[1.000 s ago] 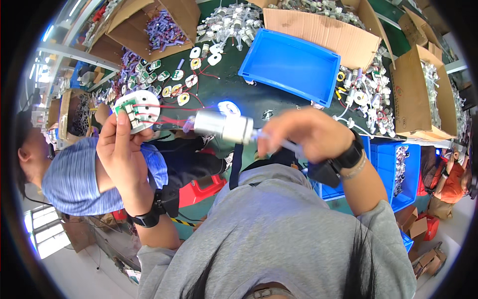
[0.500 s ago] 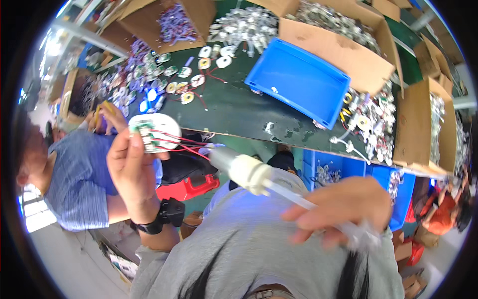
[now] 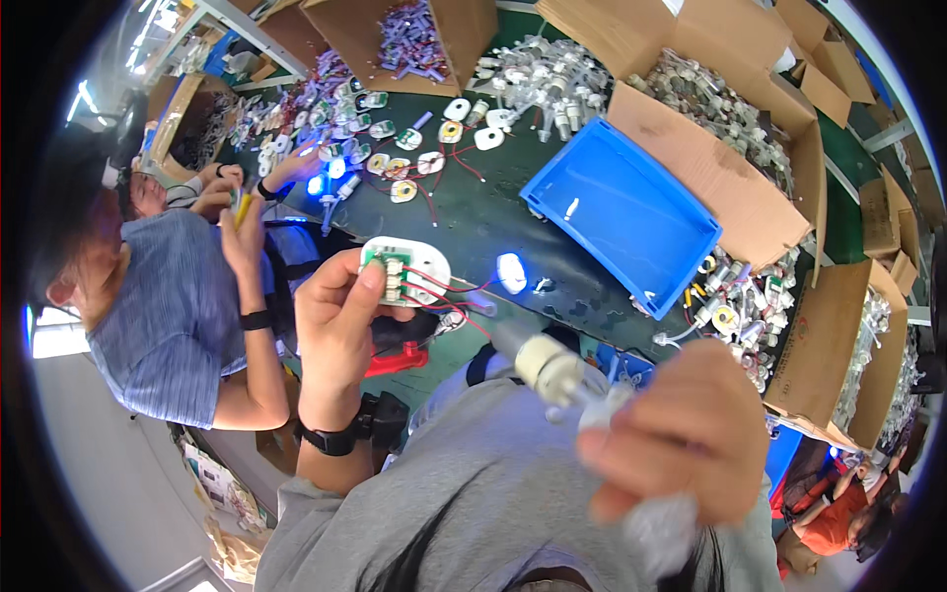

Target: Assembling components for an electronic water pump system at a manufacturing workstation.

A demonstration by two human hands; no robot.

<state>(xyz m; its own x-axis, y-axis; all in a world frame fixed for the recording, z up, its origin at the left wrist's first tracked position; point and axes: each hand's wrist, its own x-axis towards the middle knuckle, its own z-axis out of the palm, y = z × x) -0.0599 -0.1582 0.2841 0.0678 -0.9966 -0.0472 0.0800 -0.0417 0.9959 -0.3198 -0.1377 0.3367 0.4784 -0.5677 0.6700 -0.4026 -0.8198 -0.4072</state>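
My left hand (image 3: 340,311) pinches a white oval cover (image 3: 431,266) with a small green circuit board (image 3: 387,276) on it. Red wires run from the board to a small motor pump (image 3: 538,360), a grey cylinder with a cream end, hanging in front of my shirt. My right hand (image 3: 691,434), blurred by motion, is closed on the clear plastic tube at the pump's end. A crumpled clear piece (image 3: 661,533) sticks out below that hand. A glowing white-blue light disc (image 3: 511,274) shows beyond the cover, at the table's near edge; whether it rests there I cannot tell.
On the green table (image 3: 464,232) stands a blue tray (image 3: 631,212). Cardboard boxes (image 3: 710,178) of pump parts stand behind and right. White covers (image 3: 488,138) with wires and loose pumps (image 3: 552,84) lie at the back. A co-worker in a blue shirt (image 3: 178,316) sits left, holding something yellow.
The view has shifted. The light disc now glows beyond the cover. My right hand has come nearer the pump, and its fingers have closed on the tube.
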